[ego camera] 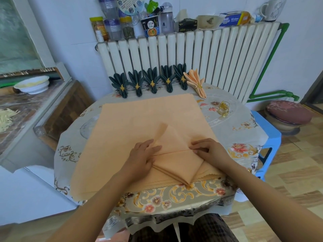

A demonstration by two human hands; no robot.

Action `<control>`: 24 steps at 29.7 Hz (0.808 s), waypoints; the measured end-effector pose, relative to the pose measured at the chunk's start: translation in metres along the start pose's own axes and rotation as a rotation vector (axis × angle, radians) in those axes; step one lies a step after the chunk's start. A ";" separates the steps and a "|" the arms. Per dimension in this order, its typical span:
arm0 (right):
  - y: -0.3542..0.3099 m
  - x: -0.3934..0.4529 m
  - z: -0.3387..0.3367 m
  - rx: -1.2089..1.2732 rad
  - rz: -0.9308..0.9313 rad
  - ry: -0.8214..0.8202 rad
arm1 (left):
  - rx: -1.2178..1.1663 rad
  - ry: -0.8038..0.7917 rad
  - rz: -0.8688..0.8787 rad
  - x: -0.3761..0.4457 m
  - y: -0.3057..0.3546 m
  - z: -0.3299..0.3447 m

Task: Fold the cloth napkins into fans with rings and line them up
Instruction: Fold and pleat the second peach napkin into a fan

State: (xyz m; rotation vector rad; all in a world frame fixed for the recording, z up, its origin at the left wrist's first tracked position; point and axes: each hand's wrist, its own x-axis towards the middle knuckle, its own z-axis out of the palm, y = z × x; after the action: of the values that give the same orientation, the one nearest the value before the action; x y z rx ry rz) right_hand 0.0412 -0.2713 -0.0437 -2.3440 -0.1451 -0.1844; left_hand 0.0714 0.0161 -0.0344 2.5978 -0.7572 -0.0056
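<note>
Forearms entered from the near edge of the table (244, 140), which carried a floral plastic cover.

Left hand (142, 157): lay flat on the folded peach napkin (176, 161), fingers nearly straight and close together, pressing its left end beside the fold line.

Right hand (208, 150): fingers curled, pinching the right end of the same fold line.

Folded peach napkin: triangular, layered, one flap raised toward the far side; sat on the near-right part of a stack of flat peach napkins (139, 119) that covered the table's middle and reached its near edge.

Five dark green fan napkins (151, 82): each bound by a gold ring, stood in a row along the far edge, against the white radiator (209, 55).

One peach fan napkin (195, 82): ringed, at the right end of that row, leaning right.

Loose gold rings (224, 108): a small cluster near the right edge, apart from the stack.

Jars, bottles, a cup and a box crowded the radiator's top. Blue stool (267, 130): just beyond the table's right edge.
</note>
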 end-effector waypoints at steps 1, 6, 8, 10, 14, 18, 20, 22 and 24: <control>-0.001 0.001 0.000 0.012 0.015 -0.009 | -0.052 0.076 0.047 -0.002 -0.001 0.001; -0.006 0.006 -0.006 -0.112 -0.025 -0.087 | -0.135 0.145 0.082 -0.008 -0.005 0.001; -0.010 0.009 -0.005 -0.158 -0.029 -0.089 | -0.136 0.124 0.043 -0.006 -0.004 0.000; -0.013 0.009 0.001 -0.211 -0.047 -0.037 | -0.141 0.112 0.010 -0.004 -0.002 0.000; -0.009 0.002 0.017 -0.162 -0.065 0.094 | -0.137 0.114 -0.008 -0.005 0.001 0.001; -0.011 0.005 0.017 -0.027 0.033 0.071 | -0.201 0.138 -0.054 -0.006 0.004 -0.002; -0.012 0.005 0.017 -0.013 0.026 0.058 | -0.226 0.126 -0.081 -0.006 0.005 -0.004; -0.011 0.002 0.016 -0.026 -0.012 0.050 | -0.232 0.088 -0.087 -0.007 0.007 -0.007; -0.011 0.000 0.016 -0.039 -0.029 0.050 | -0.227 0.053 -0.085 -0.007 0.008 -0.009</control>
State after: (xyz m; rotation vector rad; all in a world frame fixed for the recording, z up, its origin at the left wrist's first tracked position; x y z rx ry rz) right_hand 0.0413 -0.2524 -0.0473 -2.3743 -0.1518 -0.2621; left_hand 0.0628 0.0169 -0.0240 2.4022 -0.5909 -0.0454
